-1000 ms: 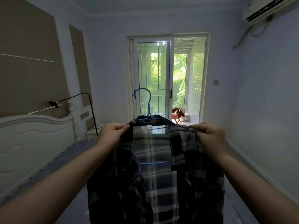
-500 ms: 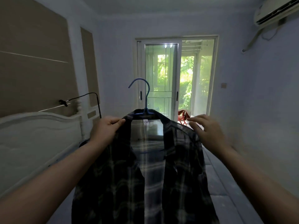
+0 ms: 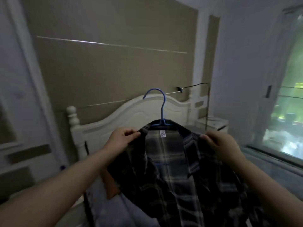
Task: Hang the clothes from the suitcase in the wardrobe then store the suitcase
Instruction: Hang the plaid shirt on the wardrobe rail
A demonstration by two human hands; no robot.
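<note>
Though blur smears the room and the frame's bottom cuts off its hem, one plaid shirt (image 3: 172,169) hangs on one blue hanger (image 3: 161,112) before the headboard (image 3: 131,115). Two hands pinch its shoulders: left hand (image 3: 121,139), right hand (image 3: 219,145).

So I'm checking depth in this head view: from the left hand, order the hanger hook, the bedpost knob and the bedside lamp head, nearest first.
From the left hand, gripping the plaid shirt at its shoulder:
1. Hanger hook, just up and right, above the collar.
2. Bedpost knob, to the left, on the white headboard's corner.
3. Bedside lamp head, upper right, beyond the headboard by the wall.
</note>
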